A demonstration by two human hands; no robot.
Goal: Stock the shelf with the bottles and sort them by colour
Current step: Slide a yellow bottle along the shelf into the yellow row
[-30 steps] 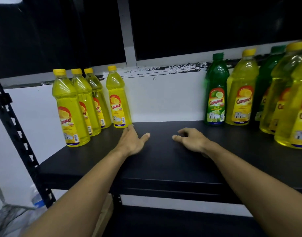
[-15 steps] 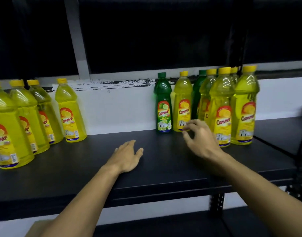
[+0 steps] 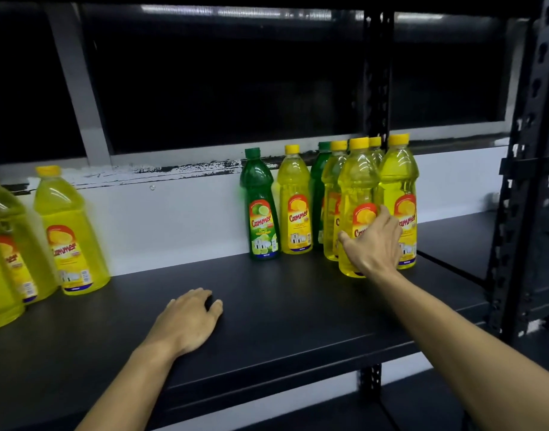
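On the black shelf, a mixed cluster stands at the right. It holds a green bottle, a yellow bottle beside it, a second green bottle half hidden behind, and several yellow ones. My right hand grips the front yellow bottle around its label, thumb on the left and fingers round the right side. The bottle stands upright on the shelf. At the left edge is a group of yellow bottles. My left hand rests on the shelf, fingers loosely bent, holding nothing.
A black perforated rack upright rises at the right, another behind the cluster. A neighbouring shelf continues to the right. A white wall backs the shelf, with a bare stretch of shelf between the two bottle groups.
The view swung right, so the left yellow group slid to the edge. My right hand went from the shelf surface to the right cluster and took hold of the front yellow bottle.
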